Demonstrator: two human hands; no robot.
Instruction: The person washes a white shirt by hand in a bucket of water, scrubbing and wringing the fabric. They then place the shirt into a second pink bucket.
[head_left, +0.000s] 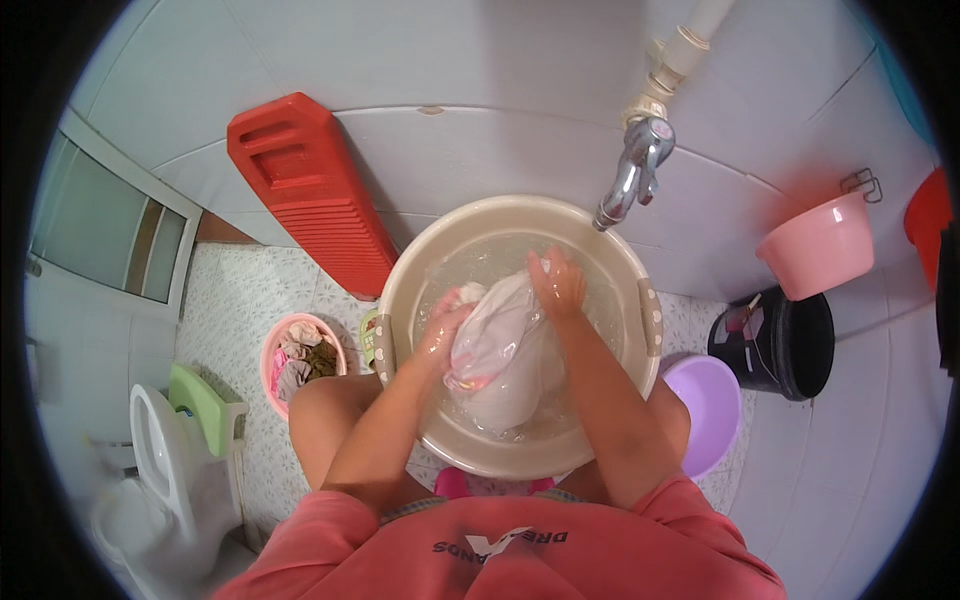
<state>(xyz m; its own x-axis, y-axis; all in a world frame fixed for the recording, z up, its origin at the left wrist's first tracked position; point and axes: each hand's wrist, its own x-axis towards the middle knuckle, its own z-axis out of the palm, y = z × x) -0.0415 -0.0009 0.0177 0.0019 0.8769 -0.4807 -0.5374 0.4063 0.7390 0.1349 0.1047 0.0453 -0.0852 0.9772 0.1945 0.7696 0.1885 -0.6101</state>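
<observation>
A large beige plastic basin (517, 466) holds water in front of me, between my knees. A soaked white cloth garment (501, 337) with pink and yellow marks lies bunched in it, partly under the water. My left hand (444, 326) grips the garment's left side, near a crumpled fold. At its upper right edge, the fingers of my right hand (559, 283) are closed around the fabric. Both hands are wet, and the garment stretches between them. Some of the fabric below the surface is hard to make out.
A chrome tap (634, 169) juts over the basin's back right rim. A red plastic washboard (300, 187) leans on the wall. A pink basin of clothes (268, 352) stands left; a purple basin (709, 412) and black bucket (772, 345) stand right. A pink basin (821, 244) hangs above the bucket.
</observation>
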